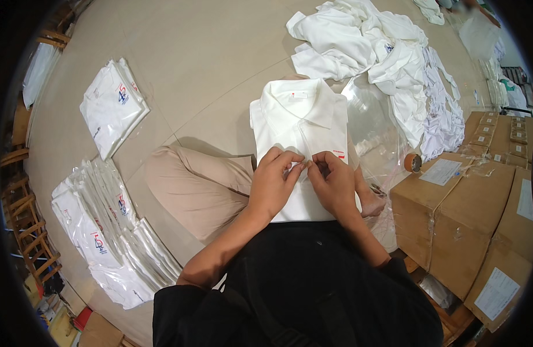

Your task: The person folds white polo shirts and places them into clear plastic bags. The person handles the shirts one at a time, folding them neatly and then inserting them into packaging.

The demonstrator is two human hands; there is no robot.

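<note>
A white collared polo shirt (271,139) lies folded on my lap, collar away from me, with red print on the right side of its chest. My left hand (277,178) pinches the shirt's front placket between thumb and fingers. Close beside it, my right hand (333,178) pinches the placket's other side, and the fingertips of both nearly meet. Whether a button is between them cannot be seen. Beneath and right of the shirt, clear plastic bags (373,117) lie on the floor.
Bagged white shirts stand in a leaning row (97,234) on the left, with a smaller bagged stack (114,104) beyond. A heap of loose white shirts (336,39) lies ahead. Cardboard boxes (453,217) and a tape roll (412,163) are at the right. Another person's arm shows at far upper right.
</note>
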